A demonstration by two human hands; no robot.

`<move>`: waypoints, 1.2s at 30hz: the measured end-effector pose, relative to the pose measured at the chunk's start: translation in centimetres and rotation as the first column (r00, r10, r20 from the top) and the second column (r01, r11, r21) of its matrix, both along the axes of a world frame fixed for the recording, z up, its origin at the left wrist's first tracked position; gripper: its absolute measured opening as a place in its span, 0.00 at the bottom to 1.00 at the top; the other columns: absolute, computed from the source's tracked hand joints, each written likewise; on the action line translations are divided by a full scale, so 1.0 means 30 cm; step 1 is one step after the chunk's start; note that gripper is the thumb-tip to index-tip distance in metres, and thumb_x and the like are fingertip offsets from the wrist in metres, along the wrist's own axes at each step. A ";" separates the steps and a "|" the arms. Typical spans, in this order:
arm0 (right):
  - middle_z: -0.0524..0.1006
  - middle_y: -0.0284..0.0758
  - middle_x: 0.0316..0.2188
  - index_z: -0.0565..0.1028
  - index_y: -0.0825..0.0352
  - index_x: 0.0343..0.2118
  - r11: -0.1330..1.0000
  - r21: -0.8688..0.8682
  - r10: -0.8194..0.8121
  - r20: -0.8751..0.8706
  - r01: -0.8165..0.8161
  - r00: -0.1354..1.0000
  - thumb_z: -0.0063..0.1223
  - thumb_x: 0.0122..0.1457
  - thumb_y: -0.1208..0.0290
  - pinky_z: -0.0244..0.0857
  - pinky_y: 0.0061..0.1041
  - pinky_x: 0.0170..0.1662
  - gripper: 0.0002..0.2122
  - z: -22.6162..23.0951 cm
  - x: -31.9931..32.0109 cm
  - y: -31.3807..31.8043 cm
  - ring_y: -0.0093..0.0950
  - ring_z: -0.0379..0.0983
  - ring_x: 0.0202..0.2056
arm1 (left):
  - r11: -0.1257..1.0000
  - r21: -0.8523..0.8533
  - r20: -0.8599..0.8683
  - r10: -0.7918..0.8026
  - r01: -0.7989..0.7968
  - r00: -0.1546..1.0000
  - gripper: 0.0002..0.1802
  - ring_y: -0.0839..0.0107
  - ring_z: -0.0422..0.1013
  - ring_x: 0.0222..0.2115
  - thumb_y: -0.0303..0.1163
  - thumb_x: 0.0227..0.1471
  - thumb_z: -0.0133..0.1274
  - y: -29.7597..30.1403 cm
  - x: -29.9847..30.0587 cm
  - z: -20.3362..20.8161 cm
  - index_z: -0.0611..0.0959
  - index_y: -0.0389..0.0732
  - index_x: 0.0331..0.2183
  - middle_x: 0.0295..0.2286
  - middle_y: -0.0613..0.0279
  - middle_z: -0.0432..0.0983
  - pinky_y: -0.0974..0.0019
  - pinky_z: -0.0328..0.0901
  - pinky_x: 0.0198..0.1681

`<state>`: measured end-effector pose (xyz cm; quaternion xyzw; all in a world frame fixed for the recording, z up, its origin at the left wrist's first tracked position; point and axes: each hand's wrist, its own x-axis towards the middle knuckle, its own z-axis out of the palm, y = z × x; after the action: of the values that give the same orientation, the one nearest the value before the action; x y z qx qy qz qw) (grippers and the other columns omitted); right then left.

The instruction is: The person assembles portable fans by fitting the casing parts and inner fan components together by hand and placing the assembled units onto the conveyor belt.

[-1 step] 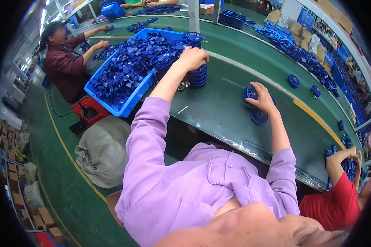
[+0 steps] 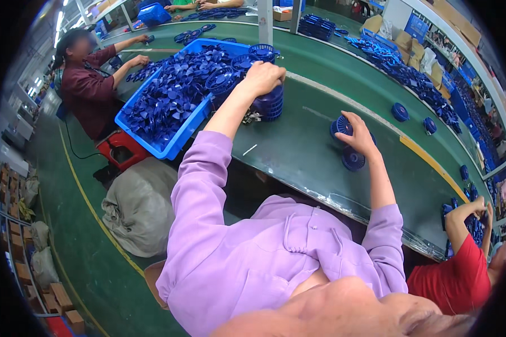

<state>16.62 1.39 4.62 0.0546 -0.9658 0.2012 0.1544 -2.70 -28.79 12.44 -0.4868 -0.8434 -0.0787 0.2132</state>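
Note:
My left hand reaches over a stack of dark blue slatted fan guards on the bench. Its fingers curl down onto the top guard, and their tips are partly hidden. Farther right, my right hand has its thumb and fingers curved around a round blue fan guard, partly covering it. Another round blue guard lies flat just below that hand. Left of the stack stands a bright blue tub heaped with blue fan blades. Small metal parts sit beside the stack.
A green conveyor runs behind the bench, carrying round blue parts. A metal post rises behind the stack. Co-workers sit at left and right. A red stool and a grey sack stand at left.

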 end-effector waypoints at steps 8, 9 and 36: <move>0.65 0.44 0.57 0.64 0.63 0.58 0.947 -0.264 0.061 -0.412 -0.184 0.909 0.66 0.44 0.65 0.55 0.32 0.60 0.35 0.230 0.015 -0.305 0.38 0.61 0.59 | 0.662 0.736 0.122 0.073 -0.139 0.990 0.14 0.49 0.75 0.23 0.37 0.53 0.53 0.033 0.129 -0.005 0.69 0.40 0.37 0.20 0.52 0.77 0.51 0.68 0.25; 0.63 0.45 0.58 0.64 0.63 0.58 0.944 -0.258 0.066 -0.457 -0.203 0.887 0.67 0.44 0.64 0.55 0.33 0.60 0.37 0.240 -0.003 -0.337 0.40 0.60 0.59 | 0.585 0.794 0.225 -0.026 -0.167 0.974 0.16 0.49 0.75 0.25 0.37 0.53 0.52 0.050 0.168 -0.032 0.70 0.39 0.40 0.22 0.51 0.77 0.52 0.68 0.27; 0.56 0.51 0.60 0.57 0.68 0.60 0.902 -0.413 0.006 -0.282 -0.127 0.959 0.39 0.52 0.30 0.43 0.42 0.64 0.45 -0.095 -0.217 -0.213 0.47 0.50 0.62 | 0.248 0.520 0.304 -0.948 -0.818 -0.095 0.24 0.66 0.64 0.52 0.50 0.64 0.34 0.429 0.275 -0.329 0.70 0.45 0.52 0.50 0.63 0.67 0.59 0.57 0.58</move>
<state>10.13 -4.99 1.78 0.0800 -0.8648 0.4035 0.2878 5.56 -15.93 2.58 -0.0512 -0.3063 -0.9118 -0.2687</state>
